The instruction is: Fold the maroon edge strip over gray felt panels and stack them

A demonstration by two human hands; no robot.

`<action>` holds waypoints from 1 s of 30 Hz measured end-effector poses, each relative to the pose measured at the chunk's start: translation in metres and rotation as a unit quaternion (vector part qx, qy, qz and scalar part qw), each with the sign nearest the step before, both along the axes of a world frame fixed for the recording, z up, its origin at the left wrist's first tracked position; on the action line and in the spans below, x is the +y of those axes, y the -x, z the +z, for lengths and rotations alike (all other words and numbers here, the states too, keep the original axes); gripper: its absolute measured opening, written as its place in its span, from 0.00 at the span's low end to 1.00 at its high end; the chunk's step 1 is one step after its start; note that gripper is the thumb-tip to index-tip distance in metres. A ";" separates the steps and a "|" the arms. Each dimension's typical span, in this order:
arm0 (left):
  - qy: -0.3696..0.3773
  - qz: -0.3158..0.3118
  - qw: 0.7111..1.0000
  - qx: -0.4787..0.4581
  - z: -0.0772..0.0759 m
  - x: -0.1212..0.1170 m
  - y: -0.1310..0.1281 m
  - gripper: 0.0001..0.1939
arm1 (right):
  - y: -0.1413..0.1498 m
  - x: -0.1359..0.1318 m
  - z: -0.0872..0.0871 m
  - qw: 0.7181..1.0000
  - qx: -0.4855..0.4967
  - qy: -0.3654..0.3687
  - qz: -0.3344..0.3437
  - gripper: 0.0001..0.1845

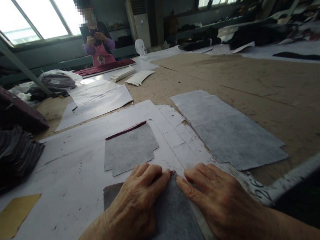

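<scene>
My left hand [136,204] lies flat, fingers stretched out, on a dark grey felt-like piece [171,223] at the near edge of the table. My right hand [220,200] rests beside it, fingers flat, on the piece's right edge and the white paper [78,179] underneath. The fingertips of both hands meet near a thin maroon strip end [172,172] at the piece's top edge. Just beyond lies a second grey cut piece [129,149] with a maroon strip [126,130] along its top.
A long grey sheet [225,129] lies to the right on the brown table [257,81]. Dark stacked material [6,156] sits at the left, a yellow card [11,217] near it. Across the table a person in a pink apron [99,47] stands; a small fan [140,47] is nearby.
</scene>
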State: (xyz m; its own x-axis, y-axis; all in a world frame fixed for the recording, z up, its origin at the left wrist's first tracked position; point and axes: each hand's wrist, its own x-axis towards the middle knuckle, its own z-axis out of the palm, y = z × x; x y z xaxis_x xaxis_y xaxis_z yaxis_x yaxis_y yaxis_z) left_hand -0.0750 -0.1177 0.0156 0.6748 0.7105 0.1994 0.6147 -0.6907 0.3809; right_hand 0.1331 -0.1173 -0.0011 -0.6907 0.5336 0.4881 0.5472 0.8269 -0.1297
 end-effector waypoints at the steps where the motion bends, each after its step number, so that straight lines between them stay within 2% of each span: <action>1: 0.001 0.001 1.000 -0.005 0.000 0.000 0.000 0.30 | 0.000 0.000 0.000 1.000 0.000 0.000 0.000 0.19; 6: -0.003 0.003 1.000 0.002 -0.001 0.000 -0.001 0.28 | 0.000 0.000 -0.001 1.000 -0.001 0.001 -0.001 0.19; 16: -0.024 0.004 0.999 0.043 -0.002 0.000 -0.005 0.33 | 0.000 0.000 0.001 1.000 0.010 0.000 -0.001 0.18; 24: -0.032 0.001 0.998 0.053 -0.001 -0.001 -0.003 0.34 | -0.005 0.006 -0.002 0.990 0.112 0.064 -0.053 0.09; 27: -0.040 0.006 0.999 0.036 -0.003 -0.001 -0.002 0.39 | -0.005 0.010 0.000 0.988 0.111 0.081 -0.063 0.12; 30: -0.060 0.025 0.998 -0.020 -0.007 -0.001 -0.001 0.44 | 0.001 0.012 0.006 0.994 0.093 0.031 -0.037 0.16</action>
State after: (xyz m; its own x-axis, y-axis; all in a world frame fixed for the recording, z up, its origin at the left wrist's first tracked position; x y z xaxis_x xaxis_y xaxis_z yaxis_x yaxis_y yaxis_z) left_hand -0.0742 -0.1187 0.0082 0.6285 0.7132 0.3104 0.6365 -0.7009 0.3218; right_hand 0.1324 -0.1055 0.0050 -0.5492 0.6125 0.5685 0.5673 0.7728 -0.2846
